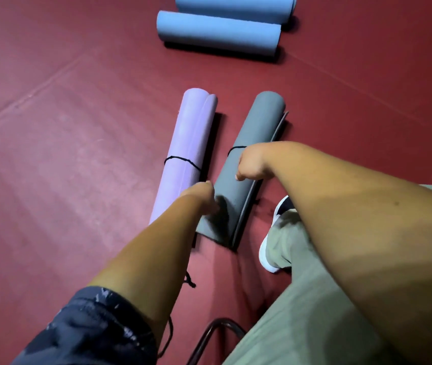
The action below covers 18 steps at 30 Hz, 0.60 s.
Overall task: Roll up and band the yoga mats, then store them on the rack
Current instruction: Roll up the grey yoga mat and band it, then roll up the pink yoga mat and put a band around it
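A grey rolled mat (251, 127) lies on the red floor, its loose outer edge showing along the right side, with a black band (236, 148) around its middle. My right hand (251, 164) curls over the roll right at that band. My left hand (201, 193) grips the same roll nearer its close end, with its fingers hidden behind the wrist. Just left of it lies a purple rolled mat (186, 138), parallel and bound by its own black band (180, 159).
Two blue rolled mats (219, 30) lie side by side farther away. A loose black cord (190, 280) lies on the floor under my left forearm. My shoe (270, 248) and trouser leg are right of the grey mat. A dark metal frame (209, 335) shows at the bottom.
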Motion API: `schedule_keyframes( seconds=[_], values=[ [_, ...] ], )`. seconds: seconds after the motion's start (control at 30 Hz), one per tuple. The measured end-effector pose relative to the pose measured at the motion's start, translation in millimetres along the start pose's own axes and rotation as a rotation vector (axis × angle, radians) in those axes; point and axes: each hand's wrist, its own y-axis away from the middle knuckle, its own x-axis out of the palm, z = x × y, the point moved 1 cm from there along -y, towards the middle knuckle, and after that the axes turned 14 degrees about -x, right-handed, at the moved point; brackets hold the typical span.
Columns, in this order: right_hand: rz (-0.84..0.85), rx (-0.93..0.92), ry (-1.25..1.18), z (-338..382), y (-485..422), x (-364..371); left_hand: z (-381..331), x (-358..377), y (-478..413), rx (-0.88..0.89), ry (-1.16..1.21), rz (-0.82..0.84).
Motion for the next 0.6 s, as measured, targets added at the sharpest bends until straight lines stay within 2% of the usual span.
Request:
schedule_keyframes(
  seconds=[0.17, 0.23, 0.33, 0.4, 0.43, 0.6],
  values=[
    [-0.186, 0.240, -0.005, -16.9, 76.1, -35.6, -86.3, -90.2, 40.4, 0.220, 0.144, -0.130],
    [-0.254, 0.326, -0.109, -31.2, 120.8, -48.0, -130.1, -124.6, 70.7, 0.321, 0.169, -0.182],
    [-0.477, 0.398, -0.338, -81.8, 185.6, -52.5, -203.6, -165.7, 125.6, 0.489, 0.226, -0.205],
    [-0.664, 0.499, -0.490, -129.5, 226.7, -37.4, -250.5, -180.3, 160.9, 0.576, 0.324, -0.160],
    [-0.704, 0.556, -0.549, -151.6, 249.5, -25.4, -272.9, -183.2, 179.1, 0.610, 0.347, -0.135],
    [-0.766, 0.760, -0.705, -248.5, 348.0, 64.6, -393.8, -161.2, 269.3, 0.785, 0.198, -0.052]
  ],
)
